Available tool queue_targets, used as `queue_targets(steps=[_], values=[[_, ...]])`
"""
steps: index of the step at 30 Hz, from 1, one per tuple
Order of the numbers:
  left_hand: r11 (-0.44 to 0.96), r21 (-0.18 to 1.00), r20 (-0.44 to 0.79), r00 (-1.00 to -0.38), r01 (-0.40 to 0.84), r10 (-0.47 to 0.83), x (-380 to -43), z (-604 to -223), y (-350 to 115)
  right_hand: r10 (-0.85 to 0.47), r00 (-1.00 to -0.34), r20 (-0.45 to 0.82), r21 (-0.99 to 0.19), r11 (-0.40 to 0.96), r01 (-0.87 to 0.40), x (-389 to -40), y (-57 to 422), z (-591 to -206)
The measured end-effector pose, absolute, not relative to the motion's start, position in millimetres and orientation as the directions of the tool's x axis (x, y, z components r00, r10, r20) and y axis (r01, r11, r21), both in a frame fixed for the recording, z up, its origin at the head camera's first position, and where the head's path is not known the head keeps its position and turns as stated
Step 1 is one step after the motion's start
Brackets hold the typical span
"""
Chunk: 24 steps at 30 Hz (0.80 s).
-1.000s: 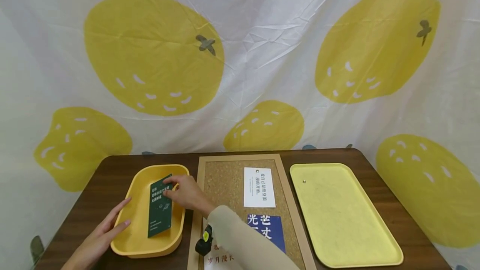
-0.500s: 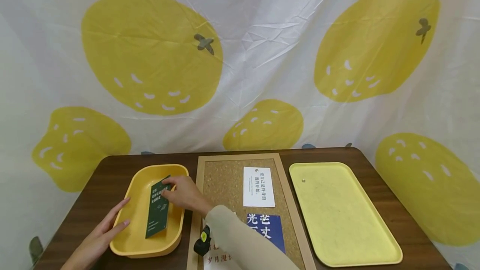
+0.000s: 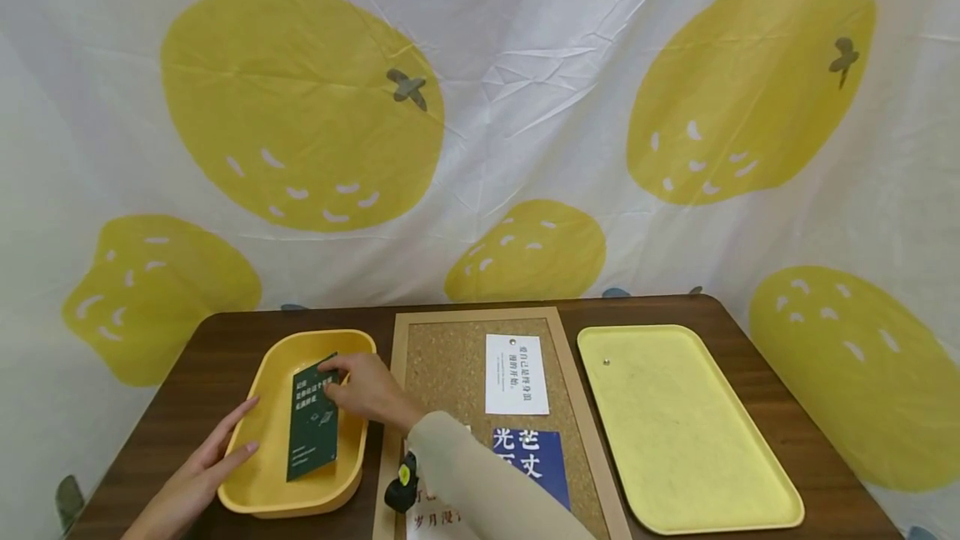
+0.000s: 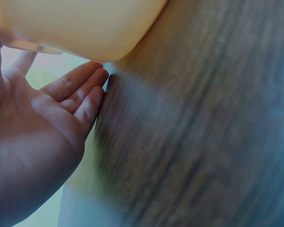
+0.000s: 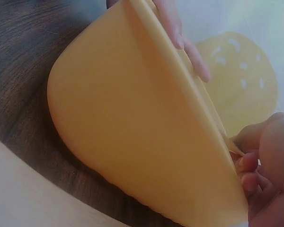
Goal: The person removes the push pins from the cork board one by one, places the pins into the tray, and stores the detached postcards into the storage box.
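My right hand [image 3: 367,386] pinches the upper right edge of a dark green card [image 3: 312,423] with white print. The card leans inside a deep yellow plastic bin [image 3: 251,482] at the left of the table. In the right wrist view, the right hand [image 5: 270,161] is at the bin's rim, with a thin edge between thumb and fingers. My left hand [image 3: 198,473] rests its thumb and a finger over the bin's left rim. Seen from the left wrist, its other fingers [image 4: 78,82] lie loosely extended below the bin's outer wall.
A cork board [image 3: 442,357] in a wooden frame lies mid-table, bearing a pinned white card [image 3: 517,377], a blue card [image 3: 551,465] and another white card [image 3: 438,519] partly under the right sleeve [image 3: 480,473]. At right lies a shallow yellow tray [image 3: 690,432] with a small metallic tack [image 3: 607,362].
The green card has shifted slightly left and turned a little within the bin, following my right hand. My left hand stays at the rim.
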<state>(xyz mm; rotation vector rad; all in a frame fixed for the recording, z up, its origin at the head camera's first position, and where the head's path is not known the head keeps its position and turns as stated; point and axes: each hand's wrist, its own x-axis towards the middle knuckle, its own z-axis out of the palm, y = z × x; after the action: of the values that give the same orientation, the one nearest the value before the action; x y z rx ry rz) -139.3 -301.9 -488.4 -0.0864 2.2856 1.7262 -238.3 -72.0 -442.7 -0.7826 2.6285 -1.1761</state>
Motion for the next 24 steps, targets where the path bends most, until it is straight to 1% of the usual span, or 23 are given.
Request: queue_targets(steps=[12, 15, 24], values=[[0.295, 0.931, -0.262, -0.957, -0.217, 0.123, -140.3, -488.7, -303.4, -0.489, -0.868, 0.083, -0.718, 0.575, -0.392, -237.9, -75.3, -445.6], [0.318, 0.921, -0.273, -0.955, -0.224, 0.118, -141.1, -487.8, -303.4, -0.476, -0.875, 0.084, -0.706, 0.591, -0.39, -237.2, -76.1, -445.9], [0.324, 0.914, -0.295, -0.948, -0.245, 0.116, -141.4, -487.2, -303.3, -0.437, -0.897, 0.066, -0.692, 0.627, -0.357, -233.8, -78.2, -444.1]])
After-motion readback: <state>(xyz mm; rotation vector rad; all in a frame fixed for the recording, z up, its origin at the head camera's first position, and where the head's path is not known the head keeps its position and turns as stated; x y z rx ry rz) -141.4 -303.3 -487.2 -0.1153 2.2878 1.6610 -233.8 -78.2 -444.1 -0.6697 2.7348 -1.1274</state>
